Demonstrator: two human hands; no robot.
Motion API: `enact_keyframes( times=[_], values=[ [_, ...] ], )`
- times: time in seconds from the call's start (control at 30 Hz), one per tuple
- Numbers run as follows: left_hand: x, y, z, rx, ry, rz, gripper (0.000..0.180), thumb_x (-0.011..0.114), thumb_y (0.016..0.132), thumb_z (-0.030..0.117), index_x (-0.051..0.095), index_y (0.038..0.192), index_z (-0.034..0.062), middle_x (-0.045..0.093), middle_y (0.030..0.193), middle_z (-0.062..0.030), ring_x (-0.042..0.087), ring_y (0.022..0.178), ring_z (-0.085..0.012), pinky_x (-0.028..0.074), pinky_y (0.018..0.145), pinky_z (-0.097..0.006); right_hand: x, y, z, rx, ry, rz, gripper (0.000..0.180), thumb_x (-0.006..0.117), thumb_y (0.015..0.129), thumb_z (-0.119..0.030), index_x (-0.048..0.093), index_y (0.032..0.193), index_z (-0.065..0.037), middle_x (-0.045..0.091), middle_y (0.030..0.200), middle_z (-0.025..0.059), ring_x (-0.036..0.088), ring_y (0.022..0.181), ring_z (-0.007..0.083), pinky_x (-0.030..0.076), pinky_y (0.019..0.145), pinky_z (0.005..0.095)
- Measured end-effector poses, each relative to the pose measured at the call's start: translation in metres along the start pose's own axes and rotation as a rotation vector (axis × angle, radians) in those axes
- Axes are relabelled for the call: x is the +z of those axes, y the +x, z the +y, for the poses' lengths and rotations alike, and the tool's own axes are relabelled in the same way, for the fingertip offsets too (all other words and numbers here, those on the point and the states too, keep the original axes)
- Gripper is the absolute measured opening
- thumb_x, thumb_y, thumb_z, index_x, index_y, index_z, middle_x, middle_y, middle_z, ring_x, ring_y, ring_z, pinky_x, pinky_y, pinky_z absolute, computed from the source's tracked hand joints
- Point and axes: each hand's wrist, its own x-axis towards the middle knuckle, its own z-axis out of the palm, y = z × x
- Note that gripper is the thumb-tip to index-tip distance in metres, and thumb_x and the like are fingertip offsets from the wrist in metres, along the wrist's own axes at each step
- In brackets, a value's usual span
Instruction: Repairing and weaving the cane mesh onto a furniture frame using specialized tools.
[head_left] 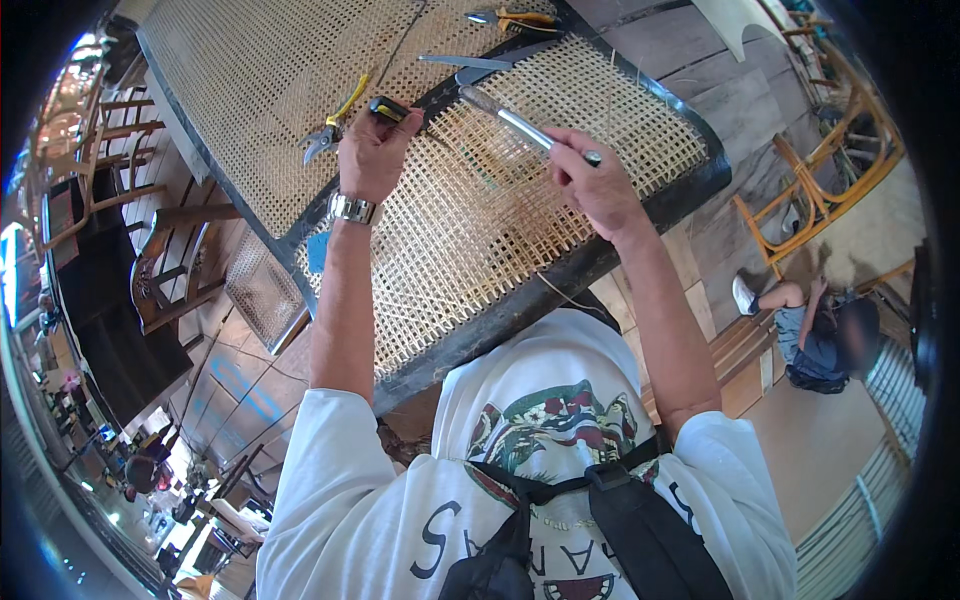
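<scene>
My left hand (378, 160), a watch on its wrist, is closed around a short black tool with yellow marks (388, 108); its kind is unclear. My right hand (595, 185) grips a slim silver-shafted tool (522, 126) with a brownish end pointing left. Both hands are over a woven cane panel (470, 260) in a dark frame (520, 320). Yellow-handled cutters (325, 138) lie beside my left hand. Farther off rest two flat grey metal tools, one a narrow strip (465, 62), and pliers with yellow-and-black handles (512, 20).
A rattan chair frame (800, 195) stands at the right, near a seated person (825, 330). Carved wooden chairs (160, 260) and a smaller cane panel (262, 285) are at the left. A loose cane strand (565, 290) sticks out at the near edge.
</scene>
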Motion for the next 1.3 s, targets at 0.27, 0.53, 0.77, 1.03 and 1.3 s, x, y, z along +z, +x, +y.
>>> enact_keyframes(
  times=[0.27, 0.53, 0.77, 1.03, 1.3],
  values=[
    [0.003, 0.009, -0.01, -0.049, 0.318, -0.117, 0.027, 0.079, 0.09, 0.026, 0.069, 0.105, 0.0066, 0.076, 0.088, -0.0019, 0.068, 0.081, -0.0063, 0.052, 0.071, -0.026, -0.004, 0.002, -0.001, 0.047, -0.082, -0.094, 0.035, 0.058, 0.098, -0.016, 0.062, 0.128, -0.001, 0.054, 0.076, -0.0026, 0.045, 0.061, 0.0038, 0.035, 0.051, 0.0188],
    [0.004, 0.002, -0.015, -0.003, 0.321, -0.115, 0.031, 0.081, 0.088, 0.027, 0.068, 0.107, 0.0063, 0.076, 0.089, -0.0039, 0.069, 0.078, -0.008, 0.053, 0.071, -0.027, -0.017, -0.012, -0.017, 0.077, 0.125, -0.022, 0.035, 0.057, 0.096, -0.014, 0.063, 0.127, 0.001, 0.053, 0.074, -0.0021, 0.046, 0.06, 0.0053, 0.037, 0.051, 0.019],
    [0.002, -0.005, -0.001, 0.012, 0.203, -0.117, 0.025, 0.079, 0.089, 0.023, 0.069, 0.105, 0.0064, 0.076, 0.091, -0.0026, 0.067, 0.082, -0.0064, 0.052, 0.072, -0.026, -0.014, -0.022, -0.011, 0.144, -0.045, -0.122, 0.033, 0.058, 0.097, -0.015, 0.064, 0.126, 0.0, 0.054, 0.075, -0.0015, 0.046, 0.058, 0.0043, 0.034, 0.047, 0.0183],
    [0.006, -0.001, 0.0, 0.016, 0.304, -0.114, 0.023, 0.078, 0.09, 0.022, 0.069, 0.103, 0.005, 0.076, 0.092, -0.0026, 0.068, 0.083, -0.007, 0.052, 0.072, -0.025, -0.004, -0.022, 0.004, 0.009, 0.057, 0.088, 0.031, 0.057, 0.098, -0.014, 0.063, 0.125, -0.001, 0.053, 0.075, -0.0017, 0.044, 0.058, 0.004, 0.033, 0.048, 0.0193],
    [0.01, -0.004, -0.004, 0.078, 0.28, -0.128, 0.023, 0.079, 0.09, 0.02, 0.068, 0.104, 0.0045, 0.075, 0.091, -0.0017, 0.067, 0.081, -0.0064, 0.052, 0.071, -0.025, -0.024, -0.015, -0.005, -0.033, 0.103, 0.143, 0.039, 0.06, 0.095, -0.02, 0.062, 0.129, -0.001, 0.055, 0.077, -0.0008, 0.046, 0.062, 0.0059, 0.037, 0.051, 0.0204]
  ],
)
